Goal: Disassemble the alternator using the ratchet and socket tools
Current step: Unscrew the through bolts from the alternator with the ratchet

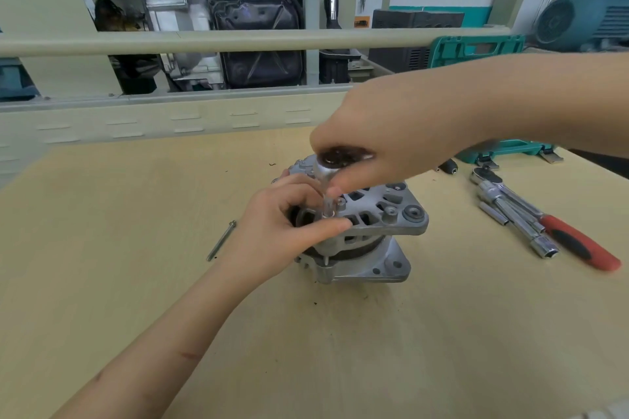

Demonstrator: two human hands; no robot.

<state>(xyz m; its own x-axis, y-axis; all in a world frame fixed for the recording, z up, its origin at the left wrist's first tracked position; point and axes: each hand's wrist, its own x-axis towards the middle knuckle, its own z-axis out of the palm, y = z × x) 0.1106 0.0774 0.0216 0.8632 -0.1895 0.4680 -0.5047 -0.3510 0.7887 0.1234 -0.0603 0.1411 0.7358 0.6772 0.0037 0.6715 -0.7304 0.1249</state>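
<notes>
A grey cast alternator (374,224) stands upright in the middle of the wooden table (136,282). My right hand (401,136) grips the round head of a small ratchet (332,165) from above; its socket (328,206) points down onto a bolt on the alternator's top face. My left hand (289,224) wraps round the left side of the housing, thumb and fingers curled beside the socket. A long loose bolt (221,240) lies on the table left of the alternator.
A red-handled ratchet (558,231) and several chrome sockets and extensions (520,221) lie to the right. A green tool case (507,150) sits behind them. A cream rail and a cutaway engine display stand beyond the table's far edge.
</notes>
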